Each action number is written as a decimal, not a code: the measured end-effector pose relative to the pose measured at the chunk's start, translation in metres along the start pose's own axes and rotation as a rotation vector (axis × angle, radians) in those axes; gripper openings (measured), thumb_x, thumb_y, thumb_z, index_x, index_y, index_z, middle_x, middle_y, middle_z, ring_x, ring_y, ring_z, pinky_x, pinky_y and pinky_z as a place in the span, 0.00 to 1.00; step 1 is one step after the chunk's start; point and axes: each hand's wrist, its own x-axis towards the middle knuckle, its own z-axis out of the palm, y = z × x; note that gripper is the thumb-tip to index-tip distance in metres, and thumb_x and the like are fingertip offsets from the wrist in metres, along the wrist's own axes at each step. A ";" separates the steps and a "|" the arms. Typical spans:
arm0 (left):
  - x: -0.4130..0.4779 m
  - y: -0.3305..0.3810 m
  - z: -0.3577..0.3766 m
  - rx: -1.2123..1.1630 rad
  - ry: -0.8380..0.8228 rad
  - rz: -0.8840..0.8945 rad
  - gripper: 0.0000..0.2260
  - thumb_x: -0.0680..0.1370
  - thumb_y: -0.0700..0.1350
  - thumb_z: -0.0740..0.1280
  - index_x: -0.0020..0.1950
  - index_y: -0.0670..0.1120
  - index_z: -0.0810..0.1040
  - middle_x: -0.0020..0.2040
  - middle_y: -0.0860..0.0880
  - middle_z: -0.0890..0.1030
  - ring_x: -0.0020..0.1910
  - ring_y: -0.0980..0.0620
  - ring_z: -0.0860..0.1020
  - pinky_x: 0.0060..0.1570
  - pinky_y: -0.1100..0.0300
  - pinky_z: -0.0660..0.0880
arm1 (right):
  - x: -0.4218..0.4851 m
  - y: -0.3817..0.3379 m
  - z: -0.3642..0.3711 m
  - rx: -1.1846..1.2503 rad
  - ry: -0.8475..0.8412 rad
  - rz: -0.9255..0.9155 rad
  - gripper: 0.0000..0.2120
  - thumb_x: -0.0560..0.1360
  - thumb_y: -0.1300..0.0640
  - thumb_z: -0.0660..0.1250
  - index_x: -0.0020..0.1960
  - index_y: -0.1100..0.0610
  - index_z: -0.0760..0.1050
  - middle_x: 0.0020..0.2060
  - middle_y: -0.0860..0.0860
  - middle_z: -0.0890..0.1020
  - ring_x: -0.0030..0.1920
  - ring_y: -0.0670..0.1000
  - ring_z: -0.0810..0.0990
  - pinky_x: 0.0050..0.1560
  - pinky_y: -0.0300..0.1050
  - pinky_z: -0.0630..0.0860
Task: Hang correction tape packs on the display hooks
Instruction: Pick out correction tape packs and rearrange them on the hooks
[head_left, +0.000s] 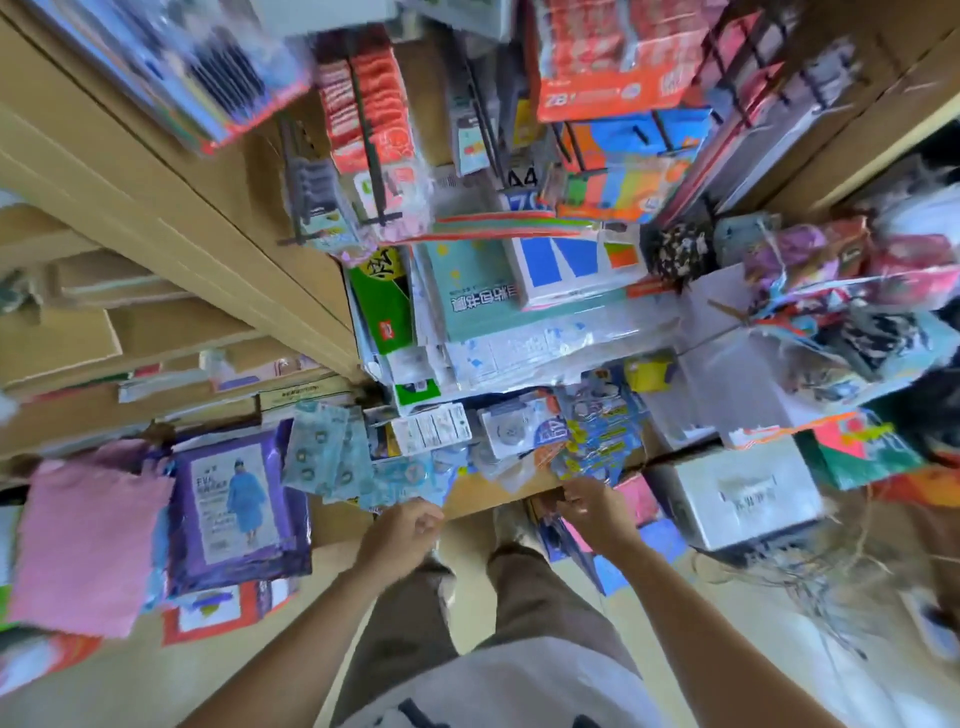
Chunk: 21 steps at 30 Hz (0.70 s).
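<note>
Light blue correction tape packs (332, 457) lie fanned at the front edge of a crowded stack of stationery. My left hand (402, 532) sits just below them, its fingers curled round the lower edge of a pale blue pack (402, 480). My right hand (589, 512) pinches the bottom of a bunch of blue and yellow carded packs (597, 441). Black display hooks (311, 208) stick out from the brown panel higher up, some carrying hanging packs. The picture is blurred, so the exact grips are hard to read.
Stacked paper packs and notebooks (519, 291) fill the middle. A purple raincoat package (239, 509) and a pink pack (88, 545) hang at the left. A white box (737, 493) stands at the right beside loose twine (810, 582). Red boxes (608, 57) sit above.
</note>
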 end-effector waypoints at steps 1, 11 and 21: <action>0.011 0.003 0.008 0.024 -0.014 -0.006 0.06 0.77 0.49 0.69 0.50 0.59 0.82 0.46 0.59 0.83 0.48 0.59 0.82 0.49 0.61 0.77 | 0.008 0.010 0.005 0.012 -0.005 0.013 0.15 0.74 0.50 0.72 0.59 0.53 0.82 0.49 0.51 0.87 0.52 0.54 0.85 0.48 0.44 0.77; 0.121 0.041 0.062 0.235 -0.049 0.090 0.16 0.79 0.47 0.67 0.66 0.51 0.78 0.58 0.51 0.83 0.58 0.49 0.80 0.56 0.53 0.76 | 0.086 0.087 0.025 0.352 0.056 0.289 0.16 0.76 0.55 0.72 0.61 0.61 0.79 0.49 0.56 0.84 0.45 0.55 0.80 0.43 0.44 0.73; 0.242 0.041 0.132 0.764 0.088 0.498 0.31 0.79 0.56 0.66 0.81 0.53 0.60 0.81 0.43 0.60 0.79 0.41 0.61 0.74 0.44 0.65 | 0.192 0.112 0.019 0.793 0.446 0.418 0.35 0.73 0.47 0.75 0.74 0.56 0.66 0.60 0.52 0.79 0.52 0.50 0.78 0.47 0.40 0.71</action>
